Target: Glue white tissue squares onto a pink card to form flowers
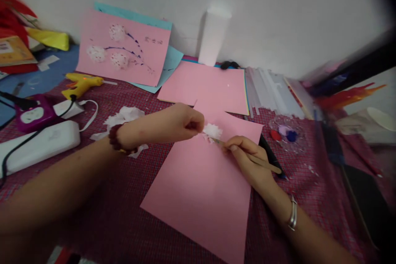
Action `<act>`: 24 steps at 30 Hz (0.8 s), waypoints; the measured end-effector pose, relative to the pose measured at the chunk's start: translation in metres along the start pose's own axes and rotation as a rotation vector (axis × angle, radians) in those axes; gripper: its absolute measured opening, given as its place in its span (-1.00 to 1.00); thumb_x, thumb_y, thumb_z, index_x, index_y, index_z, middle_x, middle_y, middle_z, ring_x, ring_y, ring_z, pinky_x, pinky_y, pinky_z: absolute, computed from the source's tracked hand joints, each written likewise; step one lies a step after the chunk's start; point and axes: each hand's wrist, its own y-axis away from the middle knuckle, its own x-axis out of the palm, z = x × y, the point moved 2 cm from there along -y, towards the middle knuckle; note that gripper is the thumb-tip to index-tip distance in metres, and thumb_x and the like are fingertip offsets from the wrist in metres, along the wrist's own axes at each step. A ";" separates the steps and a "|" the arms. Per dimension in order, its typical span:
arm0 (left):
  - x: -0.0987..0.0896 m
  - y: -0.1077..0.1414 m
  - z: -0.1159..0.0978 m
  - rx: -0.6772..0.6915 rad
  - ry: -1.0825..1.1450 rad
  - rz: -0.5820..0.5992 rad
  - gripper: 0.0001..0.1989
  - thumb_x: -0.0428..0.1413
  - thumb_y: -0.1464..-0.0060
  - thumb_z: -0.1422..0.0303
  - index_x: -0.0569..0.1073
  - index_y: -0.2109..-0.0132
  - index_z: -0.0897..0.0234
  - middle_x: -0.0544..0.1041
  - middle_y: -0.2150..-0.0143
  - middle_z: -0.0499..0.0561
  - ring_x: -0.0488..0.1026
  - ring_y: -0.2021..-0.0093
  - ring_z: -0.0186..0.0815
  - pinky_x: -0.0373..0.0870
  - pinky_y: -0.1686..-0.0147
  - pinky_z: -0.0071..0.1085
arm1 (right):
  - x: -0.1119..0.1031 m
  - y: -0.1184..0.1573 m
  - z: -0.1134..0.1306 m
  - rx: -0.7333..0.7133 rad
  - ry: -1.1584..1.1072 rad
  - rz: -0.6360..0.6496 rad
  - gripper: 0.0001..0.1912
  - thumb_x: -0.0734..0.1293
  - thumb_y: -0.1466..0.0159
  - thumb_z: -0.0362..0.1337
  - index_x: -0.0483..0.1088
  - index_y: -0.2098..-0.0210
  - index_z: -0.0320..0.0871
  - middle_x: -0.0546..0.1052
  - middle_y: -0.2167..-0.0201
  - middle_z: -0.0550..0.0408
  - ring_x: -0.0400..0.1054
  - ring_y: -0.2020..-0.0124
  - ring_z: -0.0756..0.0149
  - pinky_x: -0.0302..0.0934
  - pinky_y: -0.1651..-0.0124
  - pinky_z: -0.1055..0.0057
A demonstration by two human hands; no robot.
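Note:
A sheet of pink paper [204, 198] lies on the plaid cloth in front of me, with a small clump of white crumpled tissue paper [213, 131] on its upper part. My left hand [185, 121] is closed just left of the clump, fingers curled, and whatever its fingertips hold is hidden. Between the thumb and fingers of my right hand [247, 154] is a slim wooden stick [262, 162]. Its far tip reaches the lower edge of the white clump. Loose white tissue [126, 117] lies under and beside my left wrist.
At left are a yellow glue gun [82, 84], a white power strip [40, 144] and a purple socket block [34, 113] with cables. A pink card with white tissue flowers [123, 49] leans on the wall. A clear dish of coloured pompoms [287, 134] stands right.

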 end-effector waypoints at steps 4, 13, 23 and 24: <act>0.006 -0.009 0.012 -0.077 0.110 -0.088 -0.88 -0.02 0.09 0.53 0.41 0.42 0.34 0.35 0.54 -0.11 0.21 0.53 -0.51 0.08 0.55 -0.57 | 0.002 0.004 0.004 -0.068 0.151 0.120 -0.84 0.20 -0.25 -0.37 0.41 0.35 -0.10 0.47 0.45 0.15 0.37 0.40 0.38 0.26 0.34 0.45; 0.013 -0.010 0.029 -0.024 0.062 -0.109 -0.89 0.01 0.14 0.55 0.43 0.45 0.35 0.41 0.38 -0.03 0.30 0.41 -0.47 0.20 0.42 -0.53 | 0.007 0.004 -0.001 -0.184 0.270 0.127 -0.81 0.17 -0.27 -0.42 0.37 0.22 -0.09 0.47 0.30 0.10 0.37 0.29 0.37 0.23 0.24 0.42; 0.040 -0.016 0.020 -0.040 0.303 0.049 -0.90 0.04 0.05 0.51 0.44 0.34 0.37 0.44 0.45 -0.08 0.34 0.43 -0.48 0.21 0.44 -0.57 | 0.005 0.002 -0.008 -0.027 0.150 0.045 -0.84 0.20 -0.27 -0.34 0.42 0.28 -0.05 0.47 0.40 0.16 0.34 0.40 0.39 0.21 0.34 0.46; 0.044 -0.017 0.020 -0.039 0.291 0.028 -0.89 0.03 0.05 0.53 0.43 0.34 0.37 0.44 0.45 -0.08 0.33 0.43 -0.48 0.21 0.43 -0.57 | 0.005 0.002 -0.009 -0.014 0.128 0.043 -0.84 0.20 -0.27 -0.34 0.42 0.29 -0.05 0.47 0.40 0.16 0.35 0.41 0.39 0.21 0.36 0.46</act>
